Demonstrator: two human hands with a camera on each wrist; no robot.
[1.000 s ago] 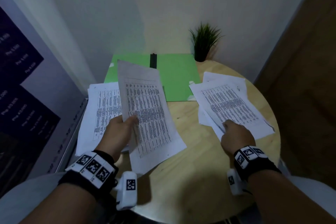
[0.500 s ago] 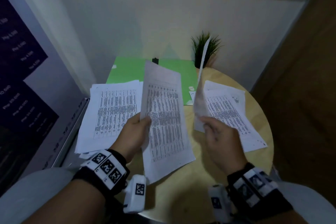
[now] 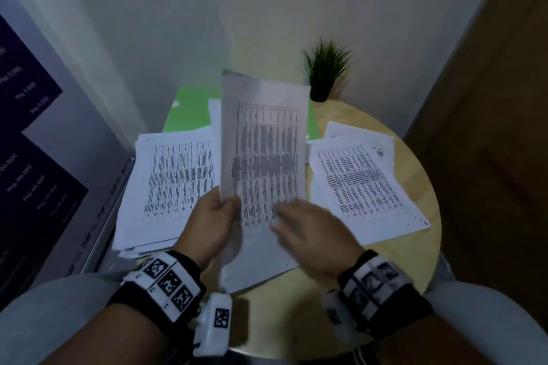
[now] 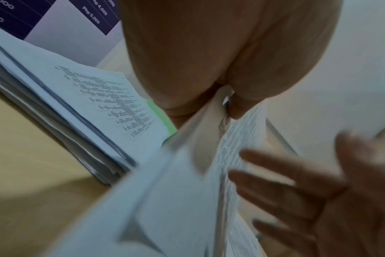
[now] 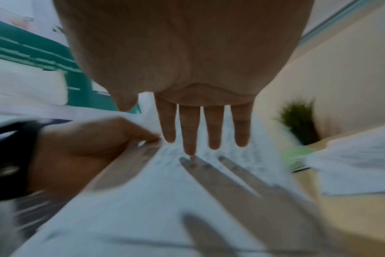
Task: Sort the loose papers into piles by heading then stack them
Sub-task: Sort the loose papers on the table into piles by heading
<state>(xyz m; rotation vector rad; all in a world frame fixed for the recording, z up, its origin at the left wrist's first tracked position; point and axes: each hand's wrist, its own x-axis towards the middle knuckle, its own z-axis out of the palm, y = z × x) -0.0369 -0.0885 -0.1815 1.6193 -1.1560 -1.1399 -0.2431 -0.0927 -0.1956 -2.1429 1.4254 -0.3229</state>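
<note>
White printed sheets [image 3: 264, 163] are pinched upright in the left hand [image 3: 212, 225] above a wooden table [image 3: 415, 246], between two paper piles [image 3: 175, 184]. Right hand [image 3: 314, 234] hovers flat, fingers spread.

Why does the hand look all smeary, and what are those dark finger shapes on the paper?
Head view: the right hand smears because it is moving fast; the room is dim. Left wrist view: that same hand and the held papers blur too. Right wrist view: the straight fingers cast grey shadows on the papers, and the plant looks fuzzy.
</note>
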